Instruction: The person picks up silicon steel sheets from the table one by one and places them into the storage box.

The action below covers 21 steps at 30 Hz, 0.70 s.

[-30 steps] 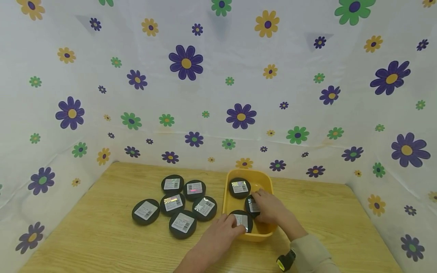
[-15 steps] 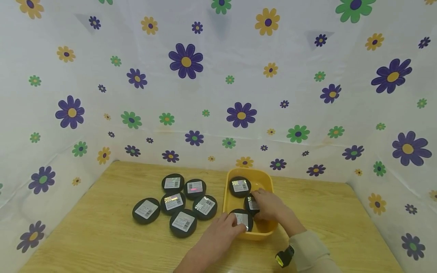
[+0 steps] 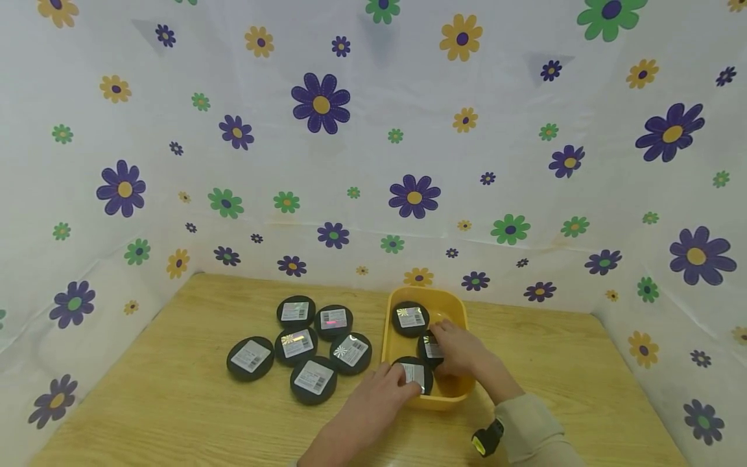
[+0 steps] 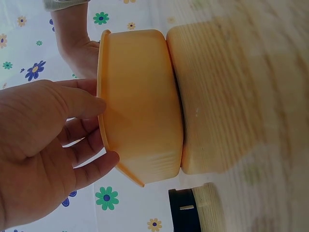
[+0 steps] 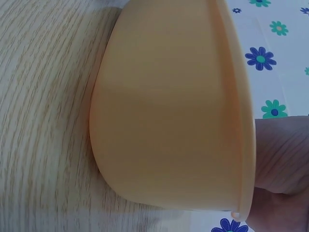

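The yellow tub (image 3: 434,405) sits on the wooden counter (image 3: 169,389), in front of the white cloth (image 3: 367,155) with flowers on it. Three round black things with white stickers are in the tub: a far disc (image 3: 410,319), a middle disc (image 3: 430,351) and a near disc (image 3: 417,372). The left hand (image 3: 376,399) has its grip pinching the tub's rim, right by the near disc. The right hand (image 3: 463,353) reaches in over the side, its grip holding the middle disc. Six more discs (image 3: 296,346) lie on the counter left of the tub, stickers up.
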Available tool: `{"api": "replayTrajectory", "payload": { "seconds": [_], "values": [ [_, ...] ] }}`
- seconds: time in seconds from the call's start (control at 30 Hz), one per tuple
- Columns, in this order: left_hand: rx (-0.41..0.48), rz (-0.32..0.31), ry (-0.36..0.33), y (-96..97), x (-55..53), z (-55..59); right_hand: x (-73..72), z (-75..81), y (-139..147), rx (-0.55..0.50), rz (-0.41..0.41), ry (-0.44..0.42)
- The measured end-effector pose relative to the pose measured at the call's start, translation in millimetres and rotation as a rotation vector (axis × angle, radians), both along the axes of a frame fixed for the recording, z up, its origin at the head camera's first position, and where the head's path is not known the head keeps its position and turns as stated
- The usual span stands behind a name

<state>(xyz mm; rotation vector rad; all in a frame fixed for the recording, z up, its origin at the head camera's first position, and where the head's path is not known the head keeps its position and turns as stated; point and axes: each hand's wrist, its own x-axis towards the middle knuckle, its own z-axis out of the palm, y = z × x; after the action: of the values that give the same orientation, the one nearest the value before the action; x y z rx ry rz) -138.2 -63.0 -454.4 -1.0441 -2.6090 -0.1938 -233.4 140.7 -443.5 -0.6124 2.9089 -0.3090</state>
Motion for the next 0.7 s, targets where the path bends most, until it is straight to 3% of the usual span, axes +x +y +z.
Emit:
{"api": "replayTrajectory", "payload": {
  "seconds": [0.33,0.6,0.7],
  "values": [
    [0.005,-0.002,-0.055,0.9,-0.7,1.0,10.0,3.1,6,-0.076,0.003,0.013],
    [0.002,0.003,-0.089,1.4,-0.9,2.1,26.6,4.9,16,-0.190,-0.047,0.060],
    [0.005,0.004,-0.091,1.1,0.0,3.1,33.4,5.2,22,-0.227,-0.045,0.116]
  ]
}}
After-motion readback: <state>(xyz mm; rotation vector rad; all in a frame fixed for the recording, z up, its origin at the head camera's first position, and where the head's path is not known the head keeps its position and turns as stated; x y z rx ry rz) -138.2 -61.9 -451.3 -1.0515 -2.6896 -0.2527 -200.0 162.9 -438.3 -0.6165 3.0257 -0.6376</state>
